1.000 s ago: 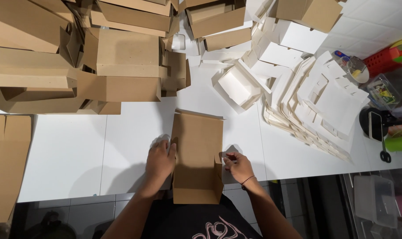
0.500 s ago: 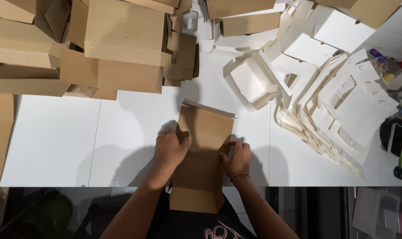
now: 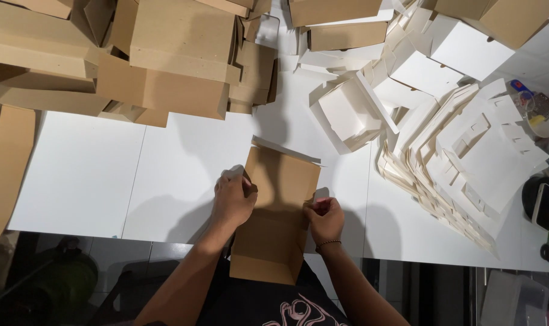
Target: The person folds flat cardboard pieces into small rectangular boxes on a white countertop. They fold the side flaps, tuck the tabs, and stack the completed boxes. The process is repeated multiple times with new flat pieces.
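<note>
The fingers of the left hand (image 3: 232,199) were curled over the left edge of a brown cardboard box blank (image 3: 277,211), pinching a side flap there, while the fingers of the right hand (image 3: 324,218) were bunched narrowly on the right edge of the same piece, gripping its opposite flap; a dark bracelet (image 3: 327,244) sat on that wrist. The blank lay at the near edge of the white table (image 3: 87,175), its near end hanging past the edge toward the person's dark shirt (image 3: 268,308), its far end showing a raised white-lined flap. To the right of it a fanned stack of flat white box blanks (image 3: 468,175) spread across the table, and just beyond the hands stood a half-folded white box (image 3: 350,115). At the far left a heap of folded brown boxes (image 3: 166,66) was piled high, with more brown cardboard (image 3: 3,169) leaning at the left edge. At the far right edge sat a round dark object with a phone (image 3: 545,205) resting on it.
</note>
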